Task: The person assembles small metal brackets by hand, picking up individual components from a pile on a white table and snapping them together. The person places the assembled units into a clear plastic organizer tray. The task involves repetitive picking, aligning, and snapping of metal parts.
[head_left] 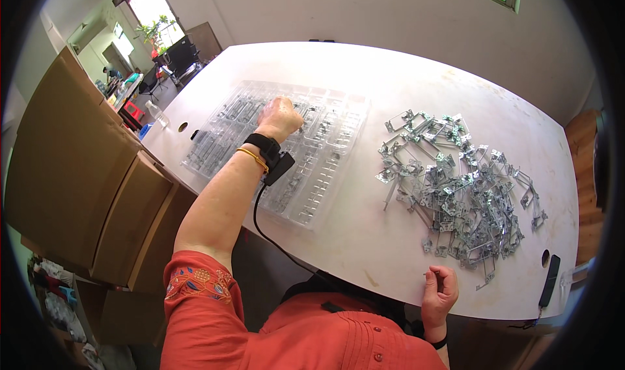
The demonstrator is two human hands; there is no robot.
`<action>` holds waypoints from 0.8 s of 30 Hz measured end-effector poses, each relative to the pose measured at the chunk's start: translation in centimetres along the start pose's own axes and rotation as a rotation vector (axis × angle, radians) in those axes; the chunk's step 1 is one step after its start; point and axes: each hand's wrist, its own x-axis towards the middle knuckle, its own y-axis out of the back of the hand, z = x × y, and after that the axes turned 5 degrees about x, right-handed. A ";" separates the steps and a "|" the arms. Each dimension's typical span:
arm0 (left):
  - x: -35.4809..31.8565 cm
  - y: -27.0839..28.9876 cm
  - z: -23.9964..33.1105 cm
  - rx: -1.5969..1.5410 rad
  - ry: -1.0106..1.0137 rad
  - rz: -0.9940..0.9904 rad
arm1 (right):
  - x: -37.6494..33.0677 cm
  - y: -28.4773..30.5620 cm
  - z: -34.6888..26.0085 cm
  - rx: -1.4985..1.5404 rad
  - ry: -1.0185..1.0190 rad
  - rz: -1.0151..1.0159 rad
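Observation:
My left hand (280, 117) is over a clear plastic compartment tray (329, 182) on the left part of the table. Its fingers are curled down and closed, and whatever they hold is hidden beneath the hand. Rows of small silver metal parts (315, 191) lie in the tray's compartments. At the table's front edge is my right hand (440, 295), thumb and fingers pinched together; anything between them is too small to make out. Just beyond it spreads a tangled pile of silver metal brackets with thin rods (469, 197).
A black cable (273, 240) runs from the black box on my left wristband toward my body. Large cardboard boxes (68, 168) stand against the table's left side. A clear bottle (157, 114) is at the left edge; a black bar (549, 282) lies at the right front.

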 end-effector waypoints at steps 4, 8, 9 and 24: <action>0.1 -0.1 -0.3 -0.006 -0.010 0.029 | 0.1 -0.1 -0.3 0.021 -0.015 0.020; -0.7 -0.4 -1.1 -0.023 -0.124 0.252 | 0.2 -0.3 -0.2 0.049 -0.010 0.022; -1.1 -0.8 -1.7 -0.030 -0.169 0.349 | 0.3 -0.4 -0.2 0.037 0.001 0.009; -25.0 -0.3 8.6 -0.435 -0.825 0.239 | 0.1 0.3 -0.8 0.029 -0.004 0.018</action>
